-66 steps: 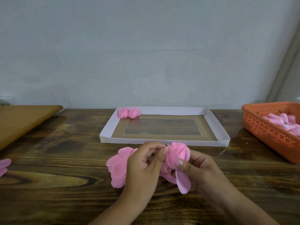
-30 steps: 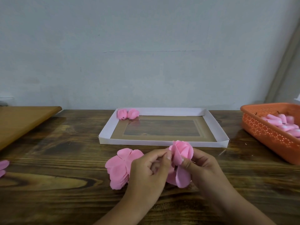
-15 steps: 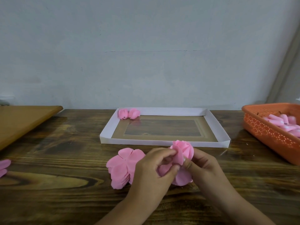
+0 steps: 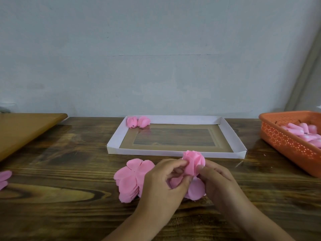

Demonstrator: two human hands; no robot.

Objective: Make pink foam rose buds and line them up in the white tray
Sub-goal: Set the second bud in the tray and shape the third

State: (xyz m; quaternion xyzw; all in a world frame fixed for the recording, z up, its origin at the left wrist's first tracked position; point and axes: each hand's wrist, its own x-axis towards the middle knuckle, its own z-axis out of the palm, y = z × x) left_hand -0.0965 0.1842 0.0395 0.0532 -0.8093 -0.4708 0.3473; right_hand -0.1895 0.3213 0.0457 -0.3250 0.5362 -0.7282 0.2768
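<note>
both hands pinching the rose bud (image 4: 194, 162), left hand (image 4: 165, 181) at 9 o'clock, right hand (image 4: 218, 180) at 3; loosen grip and petals likely unroll.

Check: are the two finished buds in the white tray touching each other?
Touching. The head view shows the two finished buds pressed side by side in the white tray's far left corner, with no gap visible between them.

My left hand (image 4: 166, 180) and right hand (image 4: 217, 178) pinch a rose bud (image 4: 194, 162) above the table (image 4: 69, 197), near the white tray (image 4: 118, 136).
</note>
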